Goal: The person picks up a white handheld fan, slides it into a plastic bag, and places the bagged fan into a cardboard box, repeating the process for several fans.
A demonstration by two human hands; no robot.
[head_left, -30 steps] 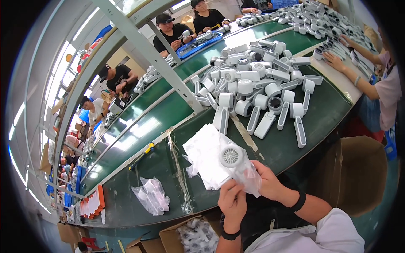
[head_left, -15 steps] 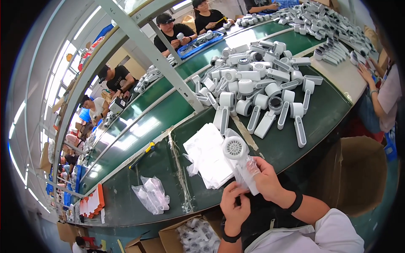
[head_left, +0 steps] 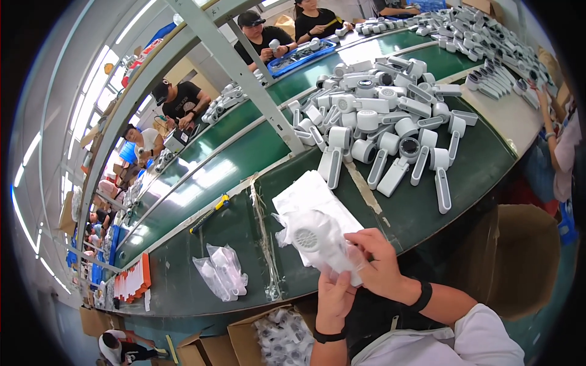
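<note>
A white handheld fan (head_left: 307, 238) with a round grille is in a clear plastic bag, held above the near edge of the green bench. My left hand (head_left: 335, 300) is closed round the end of its handle from below. My right hand (head_left: 379, 263) grips the handle and the bag film from the right side, with thumb and fingers bent. Below the fan head lies a stack of white plastic bags (head_left: 317, 192), partly covered by it. To the left, bagged white fans (head_left: 221, 272) rest on the bench.
A large heap of white fans (head_left: 378, 116) covers the bench ahead. A yellow-and-black screwdriver (head_left: 209, 213) and orange-edged boxes (head_left: 132, 279) lie left. Below stand a carton of bagged parts (head_left: 284, 338) and a big carton (head_left: 506, 262). Co-workers sit across the conveyor (head_left: 213, 165).
The fan has moved left and its head now leans further left over the bag stack. My left hand has come up onto the handle's end. The whole view has shifted slightly.
</note>
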